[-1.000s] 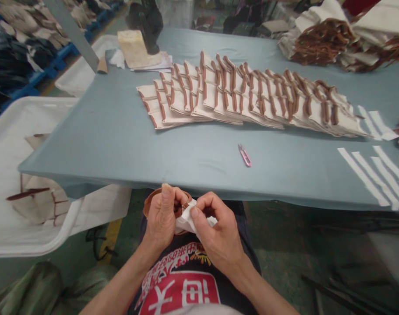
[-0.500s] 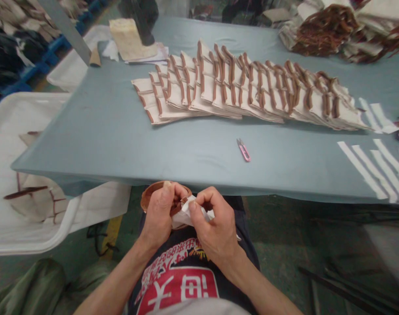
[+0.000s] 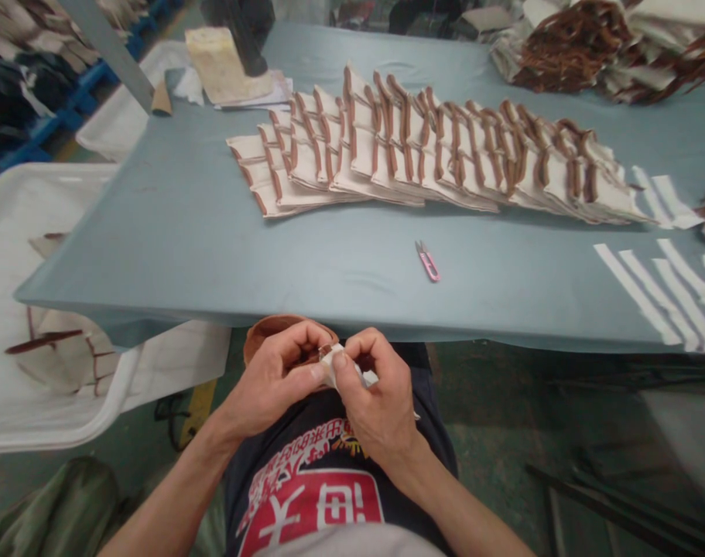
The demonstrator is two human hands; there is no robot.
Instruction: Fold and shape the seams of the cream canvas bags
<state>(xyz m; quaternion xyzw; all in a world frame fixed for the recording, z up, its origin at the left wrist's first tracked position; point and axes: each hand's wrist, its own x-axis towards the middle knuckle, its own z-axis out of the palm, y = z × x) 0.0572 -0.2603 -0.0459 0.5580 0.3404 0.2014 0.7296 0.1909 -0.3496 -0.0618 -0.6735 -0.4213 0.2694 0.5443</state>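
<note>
White cloth (image 3: 330, 362) and brown band (image 3: 259, 334) at front edge of worktop (image 3: 172, 240), seemingly mid-work. Right hand (image 3: 382, 391) pinches cloth between thumb and finger; left hand (image 3: 278, 375) half-curled against it, grip unclear. Brown-edged pieces (image 3: 361, 151) in row: done or waiting, cannot tell. Apron (image 3: 306, 499): 海天 on red, upside down; smaller line unclear.

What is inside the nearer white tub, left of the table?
Inside the nearer white tub lies brown-edged cream cloth. The blue-green table cover blocks the view of part of the tub, so whatever may be there cannot be seen.
</note>
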